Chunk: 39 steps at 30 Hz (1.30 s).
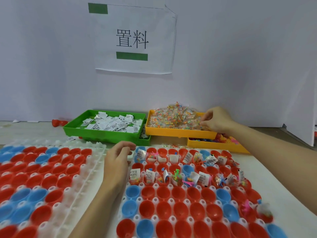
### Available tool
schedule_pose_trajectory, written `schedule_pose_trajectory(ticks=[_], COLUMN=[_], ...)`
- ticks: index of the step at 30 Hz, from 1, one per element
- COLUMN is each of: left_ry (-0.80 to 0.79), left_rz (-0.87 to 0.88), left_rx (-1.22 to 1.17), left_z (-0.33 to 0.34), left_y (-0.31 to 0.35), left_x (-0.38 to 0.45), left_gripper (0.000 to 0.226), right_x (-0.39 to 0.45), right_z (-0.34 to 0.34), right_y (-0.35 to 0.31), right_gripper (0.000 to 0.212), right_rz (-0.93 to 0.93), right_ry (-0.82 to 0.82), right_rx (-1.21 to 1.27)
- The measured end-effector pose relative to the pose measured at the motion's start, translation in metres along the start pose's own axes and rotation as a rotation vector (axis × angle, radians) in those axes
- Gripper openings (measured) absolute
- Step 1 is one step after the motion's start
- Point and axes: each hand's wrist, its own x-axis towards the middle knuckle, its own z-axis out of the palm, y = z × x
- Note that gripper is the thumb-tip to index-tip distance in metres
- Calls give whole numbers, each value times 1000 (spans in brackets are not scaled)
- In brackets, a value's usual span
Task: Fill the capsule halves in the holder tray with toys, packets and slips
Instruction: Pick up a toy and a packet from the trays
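Holder tray (155, 200) before green tray (106, 133)

Pale worktop (267, 165) butts against a white wall. Directly on it: near right, white holder tray (155, 201) of red and blue capsule halves; near left, a second holder tray (92, 162), touching or just beside the first. Behind them, stacked green trays (103, 133) holding paper slips and stacked yellow trays (180, 133), side by side. Loose on the surface: stray slip (70, 138), red capsule half (58, 122) far left.
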Motion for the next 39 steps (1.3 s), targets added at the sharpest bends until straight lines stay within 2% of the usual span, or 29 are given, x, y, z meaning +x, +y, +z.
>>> schedule_pose_trajectory(ticks=[4, 10, 13, 19, 25, 28, 31, 37, 39], left_ry=[-10, -23, -22, -10, -11, -16, -26, -46, -52], left_rz=[8, 19, 13, 8, 8, 22, 24, 24, 26], left_rx=[16, 43, 36, 31, 11, 25, 46, 66, 77], left_z=[1, 1, 0, -2, -1, 0, -1, -1, -1], left_y=[2, 4, 4, 1, 3, 4, 6, 5, 5], left_x=[-2, -2, -2, -2, -3, -3, -3, -3, -2], left_gripper=[33, 32, 33, 36, 35, 34, 34, 36, 37], right_x=[-3, -7, -8, -24, -101, -153, -186, -200, -203], right_z=[-6, -11, -13, -24, -46, -57, -73, -94, -93], right_y=[6, 10, 9, 8, 15, 24, 25, 20, 20], right_gripper=[29, 15, 15, 5, 11, 16, 23, 17, 19], right_rz=[-5, -9, -5, 86, -17, -130, -207, -285, -293], right_ry=[32, 39, 68, 85, 46, -26, -208, -468, -503], right_rx=[29, 78, 134, 446, 701, 670, 514, 358, 276])
